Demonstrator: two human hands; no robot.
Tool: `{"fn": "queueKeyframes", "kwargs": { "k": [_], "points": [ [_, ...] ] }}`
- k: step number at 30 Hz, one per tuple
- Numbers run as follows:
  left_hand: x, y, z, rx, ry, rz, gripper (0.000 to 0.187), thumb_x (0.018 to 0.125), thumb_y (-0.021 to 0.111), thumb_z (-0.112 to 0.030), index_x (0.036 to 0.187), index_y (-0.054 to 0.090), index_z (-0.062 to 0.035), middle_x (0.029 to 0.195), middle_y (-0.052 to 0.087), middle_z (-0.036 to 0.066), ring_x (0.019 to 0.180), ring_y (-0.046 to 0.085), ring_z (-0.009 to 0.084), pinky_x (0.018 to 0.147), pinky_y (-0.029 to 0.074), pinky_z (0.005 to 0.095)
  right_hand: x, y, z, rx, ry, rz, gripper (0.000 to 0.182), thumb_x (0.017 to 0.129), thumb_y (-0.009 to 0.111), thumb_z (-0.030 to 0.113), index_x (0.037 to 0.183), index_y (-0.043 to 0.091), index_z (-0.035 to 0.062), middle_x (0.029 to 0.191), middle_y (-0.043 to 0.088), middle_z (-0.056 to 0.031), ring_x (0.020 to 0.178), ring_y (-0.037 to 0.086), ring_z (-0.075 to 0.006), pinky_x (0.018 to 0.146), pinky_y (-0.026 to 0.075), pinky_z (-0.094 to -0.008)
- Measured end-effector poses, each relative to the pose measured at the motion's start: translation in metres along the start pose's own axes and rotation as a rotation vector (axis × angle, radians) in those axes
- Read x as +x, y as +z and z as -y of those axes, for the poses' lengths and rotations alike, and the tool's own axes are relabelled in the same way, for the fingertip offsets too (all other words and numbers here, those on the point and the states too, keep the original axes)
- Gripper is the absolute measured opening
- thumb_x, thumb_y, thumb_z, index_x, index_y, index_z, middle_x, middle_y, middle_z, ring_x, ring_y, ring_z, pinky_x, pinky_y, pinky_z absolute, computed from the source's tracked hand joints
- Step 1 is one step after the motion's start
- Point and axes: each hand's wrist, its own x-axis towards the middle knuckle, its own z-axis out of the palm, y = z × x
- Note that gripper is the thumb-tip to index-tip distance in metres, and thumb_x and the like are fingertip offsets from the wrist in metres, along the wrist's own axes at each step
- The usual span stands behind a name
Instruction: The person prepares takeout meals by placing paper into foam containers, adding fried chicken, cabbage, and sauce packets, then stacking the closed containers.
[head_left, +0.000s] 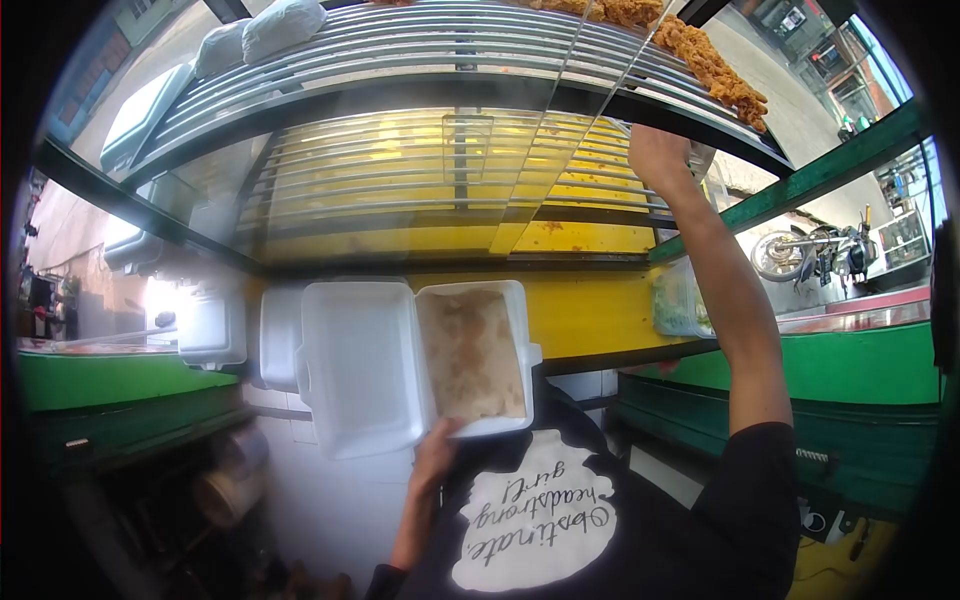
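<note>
An opened white foam takeaway box [361, 370] is in front of my body, its lid side to the left. Brown, stained-looking paper [472, 355] lines its right half. My left hand [437, 452] is closed on the near edge of the box, close to the fold. On the right, my right hand [662, 158] reaches into the glass display case beneath the upper rack, beside a shiny, see-through thing [702, 160] that I cannot make out. The fingers of that hand are mostly hidden. Fried chicken pieces [705, 70] lie on the upper rack above it.
The display case has metal racks [370, 160] over a yellow base, with a green frame [850, 180]. More closed foam boxes [212, 330] stand at the left. A clear container with greens [682, 302] sits near my right forearm. A motorcycle [815, 250] is parked outside.
</note>
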Motion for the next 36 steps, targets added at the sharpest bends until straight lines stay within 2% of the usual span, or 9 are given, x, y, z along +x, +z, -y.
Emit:
{"fn": "queueKeyframes", "kwargs": {
  "k": [3, 9, 11, 13, 15, 23, 29, 33, 36],
  "points": [
    [-0.004, -0.001, -0.018, 0.17, 0.114, -0.007, 0.013, 0.086, 0.064, 0.001, 0.099, 0.065, -0.0016, 0.094, 0.069, 0.016, 0.089, 0.066, 0.0252, 0.082, 0.05, 0.0329, 0.013, 0.025, -0.005, 0.018, -0.022, -0.148, 0.05, 0.085, 0.056, 0.01, 0.134, 0.051, 0.0001, 0.137, 0.05, -0.0246, 0.127, 0.048, -0.0398, 0.106, 0.039, -0.049],
    [0.003, -0.007, -0.035, 0.211, 0.101, 0.037, 0.017, 0.085, 0.06, 0.003, 0.101, 0.064, -0.0027, 0.096, 0.069, 0.018, 0.093, 0.068, 0.0311, 0.082, 0.051, 0.0353, 0.009, 0.019, -0.006, 0.083, 0.009, -0.177, 0.04, 0.084, 0.055, 0.011, 0.122, 0.06, -0.0002, 0.125, 0.059, -0.0254, 0.114, 0.058, -0.0404, 0.097, 0.047, -0.0483],
    [0.005, -0.011, -0.038, 0.246, 0.036, 0.167, 0.033, 0.085, 0.047, 0.006, 0.114, 0.061, -0.0035, 0.11, 0.065, 0.019, 0.104, 0.061, 0.0296, 0.092, 0.046, 0.0364, -0.002, 0.004, -0.007, 0.068, 0.027, -0.189, 0.032, 0.084, 0.055, 0.01, 0.112, 0.066, 0.0007, 0.114, 0.065, -0.0227, 0.104, 0.064, -0.0393, 0.089, 0.051, -0.0473],
    [0.009, -0.01, -0.032, 0.26, 0.076, 0.149, 0.029, 0.084, 0.052, 0.006, 0.109, 0.062, -0.0039, 0.106, 0.067, 0.019, 0.102, 0.064, 0.0317, 0.089, 0.049, 0.0367, -0.017, -0.017, -0.009, 0.051, 0.022, -0.19, 0.027, 0.084, 0.055, 0.011, 0.106, 0.068, 0.0021, 0.109, 0.067, -0.0204, 0.1, 0.065, -0.0366, 0.085, 0.052, -0.0464],
    [0.012, -0.009, -0.03, 0.275, 0.115, 0.135, 0.024, 0.083, 0.058, 0.006, 0.104, 0.063, -0.0043, 0.103, 0.069, 0.018, 0.099, 0.067, 0.0337, 0.087, 0.051, 0.037, -0.043, -0.07, 0.0, 0.07, 0.15, 0.307, 0.029, 0.085, 0.056, 0.011, 0.11, 0.066, 0.0033, 0.11, 0.066, -0.0194, 0.099, 0.065, -0.0347, 0.083, 0.053, -0.0461],
    [0.031, -0.005, -0.047, 0.306, -0.017, 0.275, 0.027, 0.081, 0.057, 0.007, 0.105, 0.063, -0.0047, 0.106, 0.067, 0.02, 0.104, 0.065, 0.0341, 0.09, 0.049, 0.0366, -0.158, -0.107, -0.014, 0.19, 0.197, 0.156, 0.044, 0.094, 0.057, 0.027, 0.129, 0.054, 0.0027, 0.114, 0.062, -0.0184, 0.099, 0.066, -0.0331, 0.081, 0.054, -0.0445],
    [0.035, -0.001, -0.06, 0.272, -0.155, 0.331, 0.023, 0.086, 0.057, 0.004, 0.107, 0.062, -0.0044, 0.106, 0.066, 0.019, 0.1, 0.063, 0.0314, 0.089, 0.048, 0.0374, -0.238, -0.123, -0.048, 0.997, 0.272, 0.165, 0.043, 0.086, 0.069, 0.013, 0.123, 0.057, -0.0055, 0.099, 0.065, -0.0185, 0.084, 0.064, -0.0342, 0.077, 0.05, -0.0364],
    [0.035, 0.001, -0.059, 0.244, -0.271, 0.307, 0.022, 0.088, 0.057, 0.003, 0.108, 0.062, -0.004, 0.104, 0.066, 0.018, 0.098, 0.062, 0.0297, 0.088, 0.048, 0.0373, -0.268, -0.136, -0.053, 1.066, 0.109, 0.235, 0.044, 0.079, 0.072, 0.006, 0.12, 0.059, -0.0059, 0.096, 0.064, -0.0175, 0.079, 0.062, -0.0323, 0.076, 0.049, -0.0337],
    [0.034, 0.001, -0.049, 0.329, -0.106, 0.318, 0.022, 0.088, 0.056, 0.003, 0.108, 0.063, -0.0052, 0.104, 0.066, 0.019, 0.099, 0.062, 0.0295, 0.088, 0.048, 0.0364, -0.273, -0.137, -0.036, 0.921, -0.065, 0.429, 0.048, 0.076, 0.074, 0.012, 0.12, 0.061, -0.0024, 0.1, 0.065, -0.0179, 0.082, 0.064, -0.0339, 0.075, 0.051, -0.0355]
  ]
}}
